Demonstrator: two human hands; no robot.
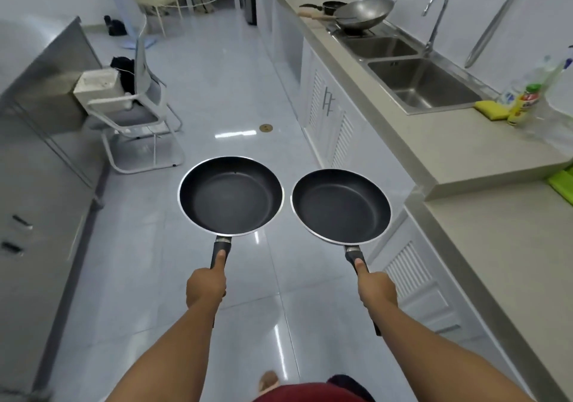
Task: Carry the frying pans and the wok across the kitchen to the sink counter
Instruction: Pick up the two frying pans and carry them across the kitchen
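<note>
I hold two black non-stick frying pans level above the floor, side by side and nearly touching. My left hand (pixel 206 287) grips the handle of the left frying pan (pixel 231 195), thumb along the top. My right hand (pixel 376 290) grips the handle of the right frying pan (pixel 341 206) the same way. A steel wok (pixel 364 13) with a wooden handle rests on the far end of the sink counter (pixel 412 141), beside a small black pan (pixel 331 6). The double sink (pixel 424 85) lies ahead on my right.
A tall tap (pixel 435 16) stands behind the sink. A yellow sponge (pixel 493 110) and bottles (pixel 527 100) sit right of the basin. A white chair (pixel 139 113) with a box stands at the left by a steel table (pixel 46 69). The tiled floor aisle (pixel 217 91) runs forward.
</note>
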